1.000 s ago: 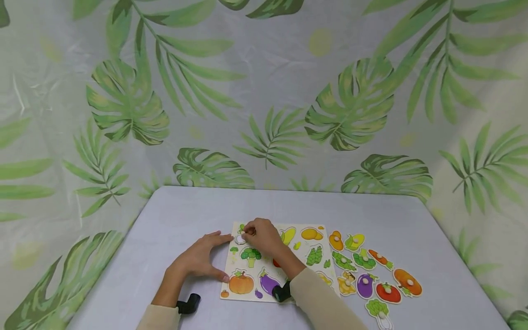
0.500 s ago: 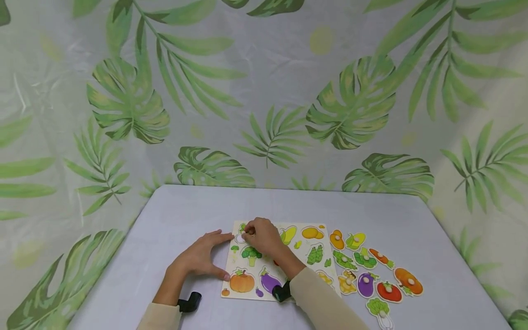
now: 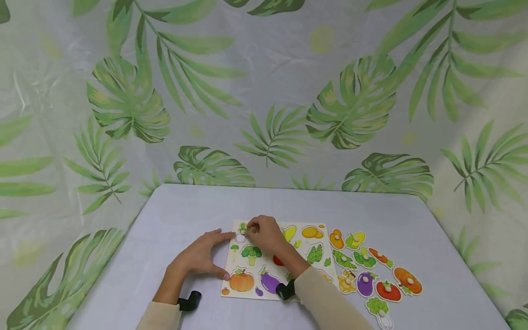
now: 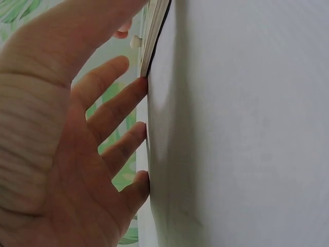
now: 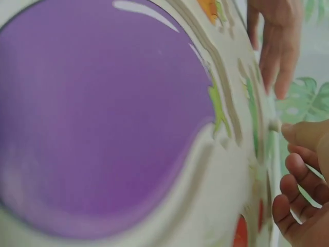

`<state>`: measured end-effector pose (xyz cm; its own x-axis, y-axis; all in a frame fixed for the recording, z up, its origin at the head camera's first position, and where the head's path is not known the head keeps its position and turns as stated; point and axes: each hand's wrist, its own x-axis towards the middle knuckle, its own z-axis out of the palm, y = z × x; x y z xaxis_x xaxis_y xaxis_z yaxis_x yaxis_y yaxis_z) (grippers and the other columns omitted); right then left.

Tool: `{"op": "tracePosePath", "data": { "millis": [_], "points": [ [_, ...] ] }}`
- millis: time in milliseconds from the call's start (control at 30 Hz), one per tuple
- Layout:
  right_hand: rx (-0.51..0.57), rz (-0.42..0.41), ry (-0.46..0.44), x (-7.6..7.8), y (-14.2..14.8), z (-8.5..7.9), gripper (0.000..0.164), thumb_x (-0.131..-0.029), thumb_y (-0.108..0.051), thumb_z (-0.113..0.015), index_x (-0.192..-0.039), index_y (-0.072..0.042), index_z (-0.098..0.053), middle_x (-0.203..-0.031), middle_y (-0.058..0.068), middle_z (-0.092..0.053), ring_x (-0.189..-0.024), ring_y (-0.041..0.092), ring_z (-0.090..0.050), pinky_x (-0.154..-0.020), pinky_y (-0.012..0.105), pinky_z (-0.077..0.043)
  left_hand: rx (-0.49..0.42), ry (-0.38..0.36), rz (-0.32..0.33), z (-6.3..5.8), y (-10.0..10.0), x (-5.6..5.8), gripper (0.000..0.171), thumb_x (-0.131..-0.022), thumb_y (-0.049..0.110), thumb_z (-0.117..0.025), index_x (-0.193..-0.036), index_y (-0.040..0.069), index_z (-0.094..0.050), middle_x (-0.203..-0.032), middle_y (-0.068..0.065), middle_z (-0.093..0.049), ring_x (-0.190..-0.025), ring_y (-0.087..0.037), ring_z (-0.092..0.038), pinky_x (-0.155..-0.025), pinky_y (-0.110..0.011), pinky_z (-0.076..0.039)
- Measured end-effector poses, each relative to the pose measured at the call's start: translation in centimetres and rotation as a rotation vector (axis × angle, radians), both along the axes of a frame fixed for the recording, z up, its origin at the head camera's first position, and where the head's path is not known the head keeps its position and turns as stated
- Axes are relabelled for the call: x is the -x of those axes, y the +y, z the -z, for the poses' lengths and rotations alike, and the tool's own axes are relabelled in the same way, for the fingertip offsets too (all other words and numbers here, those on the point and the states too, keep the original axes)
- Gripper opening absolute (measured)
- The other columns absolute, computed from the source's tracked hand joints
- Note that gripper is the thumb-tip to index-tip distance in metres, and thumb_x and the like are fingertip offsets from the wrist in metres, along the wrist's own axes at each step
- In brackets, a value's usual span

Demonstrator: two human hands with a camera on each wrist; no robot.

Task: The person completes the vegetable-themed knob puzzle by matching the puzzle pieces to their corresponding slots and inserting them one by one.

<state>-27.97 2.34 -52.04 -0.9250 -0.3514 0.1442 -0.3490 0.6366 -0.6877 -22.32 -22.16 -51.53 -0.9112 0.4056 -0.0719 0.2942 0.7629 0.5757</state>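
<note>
A vegetable peg puzzle board (image 3: 264,275) lies flat on the table. At its far left corner is a white turnip piece (image 3: 240,238) with a green top and a small knob (image 5: 275,125). My right hand (image 3: 268,236) is beside that knob; its thumb tip is close to it in the right wrist view, fingers loosely bent. The knob shows uncovered in the head view. My left hand (image 3: 202,254) spreads along the board's left edge, fingertips touching the edge and thumb near the printed pumpkin (image 3: 241,280). Whether the piece sits fully flush cannot be seen.
Right of the board lie several loose knobbed pieces, among them a corn (image 3: 355,240), a carrot (image 3: 381,258), an eggplant (image 3: 365,283), a tomato (image 3: 388,291), a pumpkin (image 3: 407,280) and a bok choy (image 3: 379,312). A leaf-patterned curtain (image 3: 264,91) hangs behind the table.
My right hand has shifted slightly to the right and off the turnip piece's knob, which it pinched before. The left hand stays at the board's edge.
</note>
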Motion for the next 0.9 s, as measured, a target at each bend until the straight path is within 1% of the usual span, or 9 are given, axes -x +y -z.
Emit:
{"op": "tracePosePath", "data": {
  "millis": [133,233,400,533,700,900],
  "points": [
    [0.005,-0.005,0.009,0.0,0.8,-0.6,0.015,-0.094,-0.023,-0.076,-0.104,-0.013,-0.078,-0.089,-0.004,-0.066,-0.081,0.009,-0.058,-0.074,0.024,-0.054,0.003,0.023,0.037,0.0,0.0,0.1,0.107,-0.056,0.062,-0.095,-0.15,0.032,-0.054,-0.158,0.002,-0.05,-0.156,-0.037,-0.03,-0.124,-0.069,-0.022],
    [0.013,-0.022,0.016,0.0,1.5,-0.9,0.014,-0.095,-0.02,-0.075,-0.106,-0.011,-0.078,-0.091,-0.003,-0.067,-0.082,0.01,-0.059,-0.075,0.025,-0.055,0.016,0.036,0.057,0.1,0.1,0.1,0.103,-0.057,0.064,-0.093,-0.148,0.029,-0.057,-0.158,0.002,-0.05,-0.155,-0.037,-0.03,-0.125,-0.068,-0.022],
    [0.022,-0.045,0.041,-0.1,2.8,-1.1,0.014,-0.096,-0.017,-0.073,-0.107,-0.009,-0.078,-0.091,-0.001,-0.068,-0.082,0.011,-0.062,-0.075,0.025,-0.057,0.024,0.031,0.059,0.0,0.1,0.1,0.103,-0.057,0.065,-0.093,-0.146,0.028,-0.059,-0.159,0.001,-0.049,-0.155,-0.037,-0.03,-0.125,-0.067,-0.022],
    [0.026,-0.031,0.041,-0.2,3.8,-1.2,0.013,-0.097,-0.018,-0.073,-0.106,-0.011,-0.078,-0.092,-0.003,-0.068,-0.086,0.011,-0.063,-0.079,0.027,-0.058,0.017,0.035,0.063,0.0,0.0,0.1,0.104,-0.057,0.066,-0.093,-0.147,0.027,-0.059,-0.16,0.001,-0.049,-0.156,-0.037,-0.029,-0.125,-0.068,-0.021],
    [0.017,-0.008,0.029,-0.4,5.1,-1.2,0.013,-0.096,-0.019,-0.074,-0.105,-0.012,-0.079,-0.093,-0.004,-0.068,-0.086,0.011,-0.059,-0.079,0.029,-0.056,0.002,0.026,0.062,0.3,-0.1,0.1,0.103,-0.057,0.065,-0.093,-0.147,0.028,-0.059,-0.16,0.002,-0.049,-0.156,-0.037,-0.029,-0.125,-0.068,-0.019],
    [-0.028,0.019,0.088,-0.6,6.9,-1.7,0.01,-0.093,-0.017,-0.077,-0.102,-0.013,-0.08,-0.089,-0.004,-0.069,-0.086,0.013,-0.059,-0.081,0.031,-0.055,0.0,0.034,0.052,0.1,0.1,-0.1,0.106,-0.056,0.063,-0.095,-0.148,0.026,-0.057,-0.158,0.002,-0.05,-0.156,-0.037,-0.029,-0.126,-0.067,-0.019]
  ]
}}
